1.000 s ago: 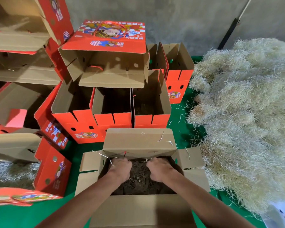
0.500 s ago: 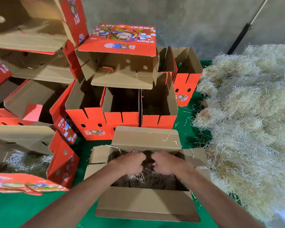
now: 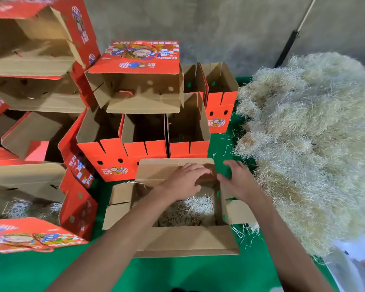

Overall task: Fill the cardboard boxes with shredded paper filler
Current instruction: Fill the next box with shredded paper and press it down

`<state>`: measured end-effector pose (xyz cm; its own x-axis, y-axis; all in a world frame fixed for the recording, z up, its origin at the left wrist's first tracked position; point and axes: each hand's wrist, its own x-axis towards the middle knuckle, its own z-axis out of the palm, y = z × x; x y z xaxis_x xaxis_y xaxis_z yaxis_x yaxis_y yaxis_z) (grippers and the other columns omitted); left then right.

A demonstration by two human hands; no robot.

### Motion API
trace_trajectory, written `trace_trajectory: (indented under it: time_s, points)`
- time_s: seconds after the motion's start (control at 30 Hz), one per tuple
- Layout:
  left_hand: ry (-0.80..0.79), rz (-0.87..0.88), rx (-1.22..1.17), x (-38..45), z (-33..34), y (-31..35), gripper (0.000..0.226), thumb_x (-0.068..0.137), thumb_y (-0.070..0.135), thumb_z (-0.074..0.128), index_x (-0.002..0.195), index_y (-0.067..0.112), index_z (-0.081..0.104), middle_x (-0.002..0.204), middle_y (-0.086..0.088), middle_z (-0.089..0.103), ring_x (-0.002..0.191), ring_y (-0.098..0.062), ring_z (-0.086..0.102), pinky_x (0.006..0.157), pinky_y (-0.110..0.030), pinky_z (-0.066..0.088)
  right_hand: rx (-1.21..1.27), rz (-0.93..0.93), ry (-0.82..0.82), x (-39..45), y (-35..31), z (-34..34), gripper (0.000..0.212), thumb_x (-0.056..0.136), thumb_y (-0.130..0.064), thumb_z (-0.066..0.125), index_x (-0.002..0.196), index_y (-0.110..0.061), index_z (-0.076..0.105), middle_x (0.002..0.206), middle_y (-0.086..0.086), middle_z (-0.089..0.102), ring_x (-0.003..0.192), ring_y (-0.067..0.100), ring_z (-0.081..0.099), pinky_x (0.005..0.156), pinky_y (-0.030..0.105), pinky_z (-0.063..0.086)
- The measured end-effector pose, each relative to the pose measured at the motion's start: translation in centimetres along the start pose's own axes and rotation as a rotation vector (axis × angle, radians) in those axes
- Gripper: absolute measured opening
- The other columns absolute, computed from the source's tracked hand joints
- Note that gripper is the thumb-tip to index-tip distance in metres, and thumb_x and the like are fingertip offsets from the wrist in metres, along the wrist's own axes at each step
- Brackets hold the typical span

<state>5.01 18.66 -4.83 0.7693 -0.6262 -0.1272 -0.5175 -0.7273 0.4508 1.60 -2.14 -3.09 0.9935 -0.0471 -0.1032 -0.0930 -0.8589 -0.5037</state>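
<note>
An open cardboard box stands in front of me on the green table, flaps spread outward. Pale shredded paper lies in its bottom. My left hand hovers over the box's far side with fingers loosely spread, holding nothing. My right hand is above the box's right flap, fingers straight and pointing toward the big heap of shredded paper filler that covers the right side of the table.
Several red-and-brown boxes are stacked and lined up behind and to the left, some open. One at the left holds filler. A dark pole leans on the grey wall. Green cloth shows in front.
Both hands have come up out of the box, where they were pressing the filler. The right hand has shifted right toward the heap. The view has swung slightly left and closer.
</note>
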Motion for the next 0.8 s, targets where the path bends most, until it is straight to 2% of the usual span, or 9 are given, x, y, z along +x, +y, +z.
trace_trajectory:
  time_s: [0.1, 0.17, 0.23, 0.3, 0.43, 0.57, 0.67, 0.73, 0.8]
  points:
    - [0.013, -0.025, 0.06, 1.4, 2.4, 1.0, 0.069, 0.091, 0.017, 0.061, 0.151, 0.027, 0.031, 0.157, 0.004, 0.033, 0.146, -0.015, 0.028, 0.121, -0.04, 0.018, 0.307, 0.191, -0.106, -1.2, 2.9, 0.4, 0.076, 0.088, -0.057, 0.067, 0.144, -0.014, 0.04, 0.127, -0.001, 0.057, 0.117, 0.026, 0.059, 0.097, 0.048, 0.051]
    - [0.026, -0.017, 0.097, 2.1, 3.2, 1.6, 0.067, 0.09, 0.016, 0.062, 0.15, 0.022, 0.033, 0.157, 0.002, 0.034, 0.146, -0.017, 0.029, 0.12, -0.041, 0.02, 0.52, 0.335, -0.206, -2.0, 4.0, 0.9, 0.073, 0.078, -0.071, 0.068, 0.132, -0.028, 0.045, 0.118, -0.003, 0.061, 0.105, 0.021, 0.063, 0.081, 0.041, 0.054]
    - [0.032, 0.0, 0.107, 2.4, 3.6, 2.0, 0.064, 0.091, 0.011, 0.061, 0.149, 0.019, 0.037, 0.157, 0.002, 0.033, 0.145, -0.017, 0.029, 0.121, -0.042, 0.021, 0.69, 0.49, -0.264, -2.6, 4.5, 1.7, 0.06, 0.067, -0.071, 0.075, 0.11, -0.038, 0.048, 0.109, 0.005, 0.066, 0.096, 0.025, 0.067, 0.073, 0.038, 0.054]
    - [0.04, 0.005, 0.086, 2.6, 3.9, 2.2, 0.06, 0.091, 0.007, 0.057, 0.147, 0.019, 0.041, 0.155, 0.003, 0.037, 0.142, -0.017, 0.032, 0.12, -0.042, 0.022, 0.809, 0.583, -0.313, -2.9, 4.7, 2.6, 0.063, 0.06, -0.063, 0.082, 0.104, -0.032, 0.049, 0.104, 0.013, 0.069, 0.092, 0.029, 0.067, 0.072, 0.039, 0.053]
    - [0.036, -0.044, -0.01, 2.4, 4.0, 2.3, 0.044, 0.099, 0.015, 0.046, 0.143, 0.018, 0.049, 0.15, 0.001, 0.044, 0.14, -0.016, 0.036, 0.12, -0.041, 0.026, 0.902, 0.545, -0.36, -3.0, 4.4, 4.6, 0.079, 0.058, -0.058, 0.09, 0.113, -0.01, 0.059, 0.094, 0.015, 0.076, 0.085, 0.031, 0.068, 0.074, 0.039, 0.054]
    - [0.068, -0.13, -0.027, 1.5, 3.5, 1.9, 0.032, 0.105, 0.029, 0.038, 0.124, 0.019, 0.061, 0.135, -0.002, 0.058, 0.133, -0.02, 0.044, 0.118, -0.044, 0.03, 0.965, 0.495, -0.377, -2.6, 1.6, 6.9, 0.052, 0.075, -0.041, 0.08, 0.109, -0.005, 0.065, 0.091, 0.015, 0.076, 0.077, 0.029, 0.07, 0.071, 0.042, 0.057]
    - [0.092, -0.195, -0.048, 0.3, 2.8, 1.4, 0.039, 0.104, 0.047, 0.035, 0.103, 0.02, 0.063, 0.104, -0.005, 0.069, 0.105, -0.026, 0.061, 0.101, -0.045, 0.045, 0.957, 0.433, -0.345, -2.8, -1.2, 9.1, 0.022, 0.087, -0.021, 0.066, 0.098, -0.003, 0.068, 0.083, 0.013, 0.076, 0.07, 0.023, 0.07, 0.062, 0.035, 0.057]
    - [0.119, -0.209, -0.028, -0.4, 2.3, 0.9, 0.042, 0.104, 0.05, 0.034, 0.09, 0.02, 0.06, 0.088, -0.003, 0.066, 0.085, -0.023, 0.06, 0.089, -0.042, 0.048, 0.94, 0.385, -0.294, -2.8, -2.7, 10.3, 0.023, 0.078, -0.022, 0.062, 0.091, -0.004, 0.069, 0.075, 0.007, 0.074, 0.063, 0.015, 0.066, 0.057, 0.028, 0.051]
    - [0.126, -0.231, -0.026, -1.0, 1.9, 0.2, 0.041, 0.104, 0.049, 0.034, 0.081, 0.022, 0.055, 0.08, -0.001, 0.062, 0.076, -0.02, 0.057, 0.084, -0.04, 0.046, 0.949, 0.345, -0.277, -2.6, -4.2, 11.3, 0.023, 0.072, -0.024, 0.059, 0.083, -0.005, 0.068, 0.064, -0.003, 0.069, 0.054, 0.006, 0.058, 0.05, 0.02, 0.045]
